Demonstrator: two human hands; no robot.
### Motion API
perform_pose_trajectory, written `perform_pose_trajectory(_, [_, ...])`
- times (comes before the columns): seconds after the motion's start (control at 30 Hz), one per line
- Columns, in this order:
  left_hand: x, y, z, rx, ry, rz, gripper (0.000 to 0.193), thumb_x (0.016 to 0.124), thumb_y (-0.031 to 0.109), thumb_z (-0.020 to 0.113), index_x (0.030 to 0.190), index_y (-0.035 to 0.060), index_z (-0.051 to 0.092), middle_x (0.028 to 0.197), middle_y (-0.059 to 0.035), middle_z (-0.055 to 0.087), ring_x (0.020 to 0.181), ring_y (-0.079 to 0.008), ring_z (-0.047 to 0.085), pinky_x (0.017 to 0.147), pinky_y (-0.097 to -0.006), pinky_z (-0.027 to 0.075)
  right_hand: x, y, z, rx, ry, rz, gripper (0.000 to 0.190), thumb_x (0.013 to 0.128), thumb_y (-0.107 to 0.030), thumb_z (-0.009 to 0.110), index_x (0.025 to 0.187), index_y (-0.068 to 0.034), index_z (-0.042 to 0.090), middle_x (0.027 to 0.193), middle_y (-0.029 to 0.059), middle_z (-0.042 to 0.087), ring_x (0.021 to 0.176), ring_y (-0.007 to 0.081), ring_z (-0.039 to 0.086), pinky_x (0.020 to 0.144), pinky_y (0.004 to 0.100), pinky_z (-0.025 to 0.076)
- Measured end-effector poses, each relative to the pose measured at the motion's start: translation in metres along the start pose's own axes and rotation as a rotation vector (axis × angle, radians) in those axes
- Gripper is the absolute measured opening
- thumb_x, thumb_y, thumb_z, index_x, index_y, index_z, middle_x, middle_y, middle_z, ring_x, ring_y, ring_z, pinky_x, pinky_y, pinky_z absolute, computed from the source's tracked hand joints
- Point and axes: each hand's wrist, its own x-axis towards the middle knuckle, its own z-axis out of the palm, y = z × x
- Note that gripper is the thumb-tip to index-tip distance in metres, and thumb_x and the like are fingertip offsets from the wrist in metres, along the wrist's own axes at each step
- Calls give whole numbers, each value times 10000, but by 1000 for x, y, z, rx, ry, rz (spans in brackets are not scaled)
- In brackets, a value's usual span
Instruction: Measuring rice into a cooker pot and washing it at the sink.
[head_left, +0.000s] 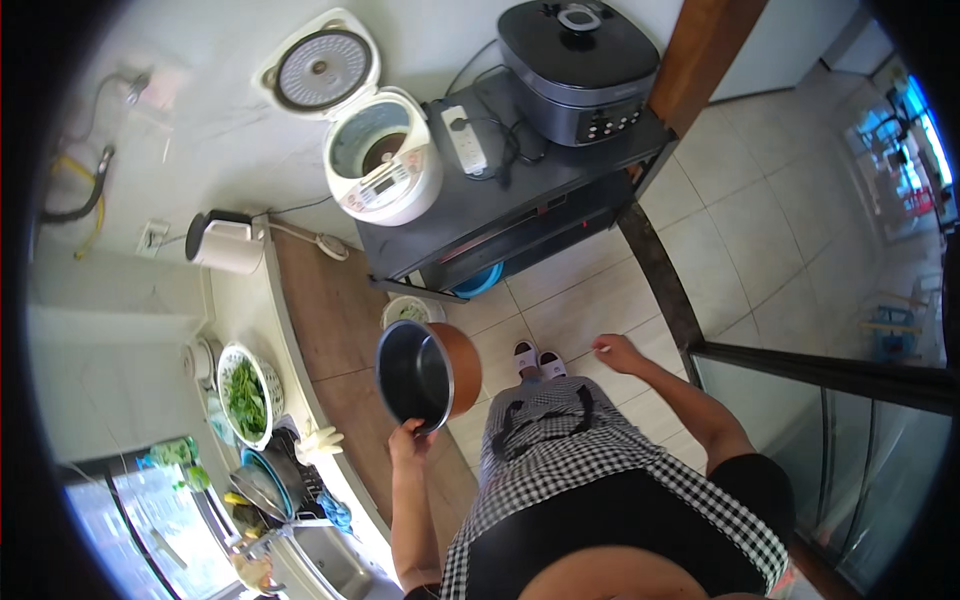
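Observation:
My left hand (411, 444) grips the near rim of a rice cooker's inner pot (465, 367), copper-coloured outside and dark inside. The pot is tilted, its mouth towards the left, and no food shows in it. My right hand (616, 354) hangs over the floor at my right with loosely curled fingers; nothing is visible in it. Ahead, a white rice cooker (394, 176) stands with its lid (322, 67) raised. The heating plate (384, 154) shows at the bottom of its cavity.
A black rack (480, 217) carries the cooker, a power strip (463, 139) and a dark multicooker (581, 82). Leftward on the counter are a kettle (229, 240), a white basket (264, 375) of leafy greens and a sink (334, 559). A glass partition (810, 435) stands right.

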Motion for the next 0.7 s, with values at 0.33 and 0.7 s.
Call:
perform_pose_trajectory(0.33, [67, -58, 142, 386, 154, 2, 45, 746, -20, 592, 780, 4, 576, 684, -83, 597, 523, -183, 581, 487, -321, 522, -46, 66, -108, 20, 153, 256, 238, 804, -145, 675, 1015, -36, 649, 1001, 148, 658, 862, 269, 669, 740, 348, 555])
perform_pose_trajectory(0.7, [43, -191, 196, 12, 482, 28, 77, 745, -37, 592, 797, -13, 542, 737, -116, 605, 599, -227, 632, 579, -352, 596, 49, 205, -193, -57, -359, 69, 212, 812, -129, 642, 997, -27, 637, 983, 168, 650, 835, 301, 661, 735, 379, 531])
